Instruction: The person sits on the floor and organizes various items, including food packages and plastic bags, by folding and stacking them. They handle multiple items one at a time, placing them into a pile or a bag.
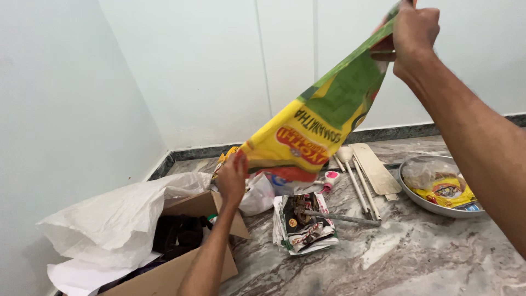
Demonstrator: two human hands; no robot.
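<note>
A large yellow, green and red woven sack (323, 118) is stretched diagonally in the air above the marble floor. My right hand (412, 34) grips its upper corner high at the top right. My left hand (233, 178) pinches its lower corner near the floor, just above an open cardboard box (192, 257). The sack hangs slack between the two hands, its print upside down.
The box holds dark cloth, with white plastic sheeting (109, 219) draped over its left side. A folded printed packet (304, 225) lies on the floor with a metal rod (339, 218). Wooden spatulas (367, 175) lie beyond it. A steel bowl (433, 205) holds a yellow packet.
</note>
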